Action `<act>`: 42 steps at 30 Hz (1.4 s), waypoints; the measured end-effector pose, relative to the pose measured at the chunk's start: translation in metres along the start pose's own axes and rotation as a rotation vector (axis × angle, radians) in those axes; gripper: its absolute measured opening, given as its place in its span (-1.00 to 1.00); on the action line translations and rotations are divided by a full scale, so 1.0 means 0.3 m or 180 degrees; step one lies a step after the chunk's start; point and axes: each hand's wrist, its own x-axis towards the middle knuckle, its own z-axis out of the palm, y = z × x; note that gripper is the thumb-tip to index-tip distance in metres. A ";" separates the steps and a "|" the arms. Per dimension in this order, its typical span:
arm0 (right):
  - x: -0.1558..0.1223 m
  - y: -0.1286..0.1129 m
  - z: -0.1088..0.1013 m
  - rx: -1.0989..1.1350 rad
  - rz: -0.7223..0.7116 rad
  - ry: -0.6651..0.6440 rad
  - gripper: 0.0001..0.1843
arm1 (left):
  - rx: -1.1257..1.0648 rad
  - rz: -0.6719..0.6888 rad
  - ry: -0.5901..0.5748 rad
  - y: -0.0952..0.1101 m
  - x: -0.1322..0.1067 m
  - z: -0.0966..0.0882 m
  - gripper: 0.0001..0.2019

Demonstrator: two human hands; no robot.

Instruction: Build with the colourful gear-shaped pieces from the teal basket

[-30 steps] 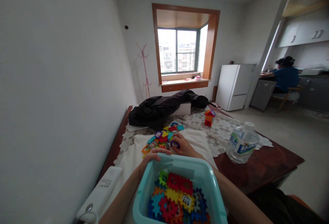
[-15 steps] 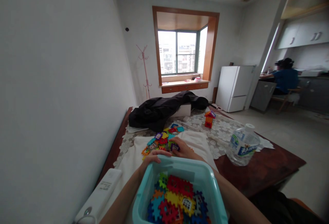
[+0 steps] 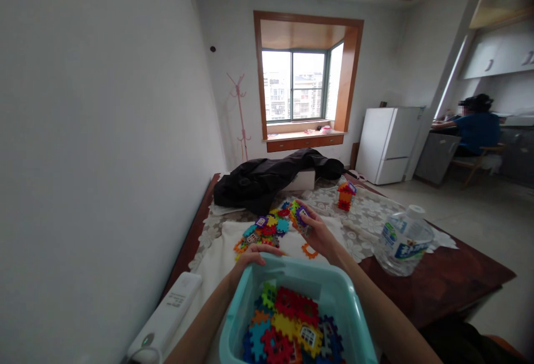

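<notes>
Table w/ cloth (image 3: 217,252): left hand (image 3: 254,254) grips bin (image 3: 352,311) rim, right hand (image 3: 317,232) pinches blocks (image 3: 299,215).

Your left hand (image 3: 255,254) grips the far rim of the turquoise plastic bin (image 3: 352,319), fingers curled over its edge. The bin sits close to you, upright, and holds a jumble of flat, toothed interlocking tiles in red, yellow, blue, orange and green, one yellow tile printed with a white window. Your right hand (image 3: 317,232) is raised above the white cloth, closed around a small cluster of tiles (image 3: 299,215), purple and green showing. Just beyond the bin's far rim, the loose tile pile (image 3: 265,227) spreads across the cloth.
</notes>
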 end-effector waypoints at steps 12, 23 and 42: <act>0.029 -0.095 0.059 -0.1144 0.0210 -0.1734 -0.37 | -0.0335 0.0057 0.0296 -0.069 0.023 -0.027 -0.56; 0.438 0.135 -0.225 -0.5871 0.0498 -0.0530 -0.14 | -0.0311 0.0134 0.0162 -0.072 0.017 -0.017 -0.49; 0.439 0.193 -0.244 -0.6664 0.0217 -0.0595 -0.43 | -0.0249 0.0051 0.0132 -0.106 0.046 -0.048 -0.42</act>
